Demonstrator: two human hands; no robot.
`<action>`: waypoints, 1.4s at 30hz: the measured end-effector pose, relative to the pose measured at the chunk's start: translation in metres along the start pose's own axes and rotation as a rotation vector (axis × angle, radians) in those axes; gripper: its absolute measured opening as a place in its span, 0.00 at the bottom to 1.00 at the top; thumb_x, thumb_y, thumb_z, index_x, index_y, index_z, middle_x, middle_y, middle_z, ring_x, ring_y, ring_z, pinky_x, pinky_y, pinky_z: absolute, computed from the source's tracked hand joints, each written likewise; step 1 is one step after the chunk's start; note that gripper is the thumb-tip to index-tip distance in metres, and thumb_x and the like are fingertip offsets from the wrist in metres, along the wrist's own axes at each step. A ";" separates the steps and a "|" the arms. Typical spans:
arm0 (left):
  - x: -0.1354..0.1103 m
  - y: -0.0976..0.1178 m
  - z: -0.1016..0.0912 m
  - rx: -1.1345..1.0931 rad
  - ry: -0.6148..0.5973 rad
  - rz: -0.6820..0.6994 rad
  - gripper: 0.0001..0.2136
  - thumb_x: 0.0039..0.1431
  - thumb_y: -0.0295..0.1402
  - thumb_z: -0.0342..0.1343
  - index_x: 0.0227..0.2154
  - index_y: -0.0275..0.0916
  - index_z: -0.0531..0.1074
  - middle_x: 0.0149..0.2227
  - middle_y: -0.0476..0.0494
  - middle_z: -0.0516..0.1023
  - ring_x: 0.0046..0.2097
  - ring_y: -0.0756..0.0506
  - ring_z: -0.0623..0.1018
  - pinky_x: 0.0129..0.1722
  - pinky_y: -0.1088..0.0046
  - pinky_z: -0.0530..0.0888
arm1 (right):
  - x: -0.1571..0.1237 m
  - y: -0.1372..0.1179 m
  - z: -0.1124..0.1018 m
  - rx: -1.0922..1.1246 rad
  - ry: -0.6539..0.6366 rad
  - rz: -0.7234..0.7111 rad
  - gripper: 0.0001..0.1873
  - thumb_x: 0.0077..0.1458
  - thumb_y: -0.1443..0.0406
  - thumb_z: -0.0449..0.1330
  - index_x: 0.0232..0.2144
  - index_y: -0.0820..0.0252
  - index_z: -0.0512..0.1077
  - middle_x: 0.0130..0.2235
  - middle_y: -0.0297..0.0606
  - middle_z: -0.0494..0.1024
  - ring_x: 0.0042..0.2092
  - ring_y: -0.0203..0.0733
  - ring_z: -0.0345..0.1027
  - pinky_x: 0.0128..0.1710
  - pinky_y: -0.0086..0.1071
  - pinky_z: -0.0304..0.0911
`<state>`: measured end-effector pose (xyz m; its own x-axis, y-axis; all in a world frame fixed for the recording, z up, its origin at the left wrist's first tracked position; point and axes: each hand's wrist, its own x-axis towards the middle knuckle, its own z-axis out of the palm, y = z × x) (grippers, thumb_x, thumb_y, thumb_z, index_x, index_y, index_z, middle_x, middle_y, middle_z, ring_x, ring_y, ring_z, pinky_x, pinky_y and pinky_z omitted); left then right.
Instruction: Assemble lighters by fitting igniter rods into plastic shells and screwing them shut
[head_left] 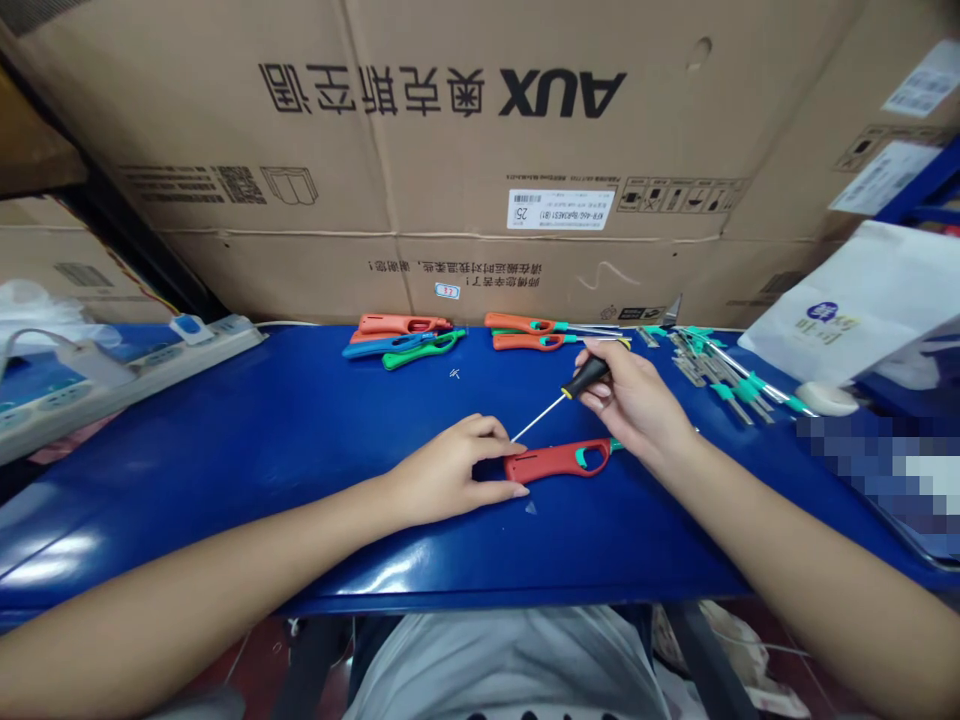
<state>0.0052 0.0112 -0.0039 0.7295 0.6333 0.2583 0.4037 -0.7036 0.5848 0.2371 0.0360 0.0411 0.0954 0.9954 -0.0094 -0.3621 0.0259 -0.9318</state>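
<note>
A red gas lighter (551, 462) with a green trigger lies on the blue table, its butt end to the left. My left hand (450, 470) has that end between its thumb and fingers, thumb along the near edge and fingertips at the far edge. In my right hand (637, 395) is a screwdriver (586, 378) with a black and yellow handle. Its thin shaft slants down to the left, and the tip is beside my left fingertips at the lighter's butt end. Whether the tip touches the lighter I cannot tell.
Red, blue and green lighter bodies (420, 345) lie at the back, with orange lighters (529, 342) beside them. Metal tubes with green parts (724, 365) are piled back right, near a white paper bag (847, 300). A power strip (157, 365) runs along the left; a large cardboard box (450, 150) stands behind.
</note>
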 end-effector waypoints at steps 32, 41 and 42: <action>0.003 -0.009 -0.008 0.098 0.013 0.018 0.16 0.65 0.41 0.60 0.51 0.39 0.78 0.47 0.41 0.78 0.50 0.43 0.77 0.54 0.64 0.74 | -0.004 0.008 -0.015 -0.425 -0.751 0.170 0.18 0.55 0.55 0.63 0.21 0.60 0.68 0.17 0.26 0.67 0.12 0.28 0.55 0.09 0.23 0.49; 0.002 -0.010 -0.002 0.086 0.033 0.029 0.16 0.64 0.41 0.62 0.51 0.39 0.78 0.47 0.41 0.78 0.49 0.43 0.77 0.53 0.63 0.74 | -0.003 0.004 -0.007 -0.110 -0.387 0.030 0.18 0.51 0.55 0.65 0.19 0.59 0.67 0.15 0.24 0.61 0.15 0.27 0.45 0.11 0.23 0.48; 0.002 -0.009 -0.002 0.081 0.041 0.029 0.17 0.64 0.41 0.62 0.51 0.39 0.77 0.47 0.41 0.77 0.50 0.43 0.77 0.53 0.63 0.74 | -0.002 0.004 -0.007 -0.077 -0.340 0.015 0.17 0.51 0.55 0.66 0.20 0.58 0.67 0.16 0.24 0.60 0.15 0.27 0.45 0.11 0.23 0.48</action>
<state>0.0022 0.0191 -0.0070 0.7189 0.6236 0.3070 0.4270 -0.7447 0.5128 0.2420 0.0337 0.0351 -0.2283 0.9698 0.0862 -0.2886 0.0171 -0.9573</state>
